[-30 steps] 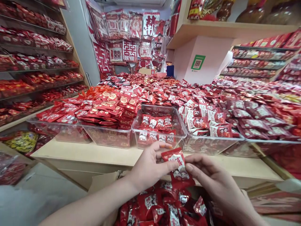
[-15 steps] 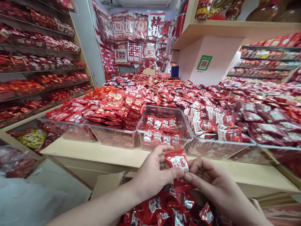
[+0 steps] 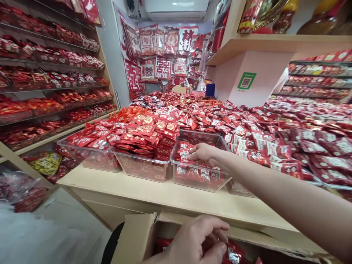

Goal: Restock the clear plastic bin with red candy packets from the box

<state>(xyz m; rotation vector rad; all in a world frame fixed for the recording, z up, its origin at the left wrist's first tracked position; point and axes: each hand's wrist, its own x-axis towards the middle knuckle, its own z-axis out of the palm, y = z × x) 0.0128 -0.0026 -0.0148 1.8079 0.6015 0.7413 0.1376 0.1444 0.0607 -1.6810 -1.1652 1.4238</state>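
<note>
The left hand (image 3: pixel 196 238) is hanging bent over shiny red packets (image 3: pixel 235 253) in the brown box (image 3: pixel 134 236). Farther off, the right hand (image 3: pixel 205 153) is touching little packets (image 3: pixel 183 152) inside the clear bin (image 3: pixel 196 184). I can't tell if either is pinching one. Being gentle should be keeping rows neat.

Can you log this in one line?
right hand: in clear bin, at packets | left hand: at open cardboard box | grips: unclear

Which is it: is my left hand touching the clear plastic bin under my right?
Apart: the head view shows pale wooden counter between left hand and bin.
</note>
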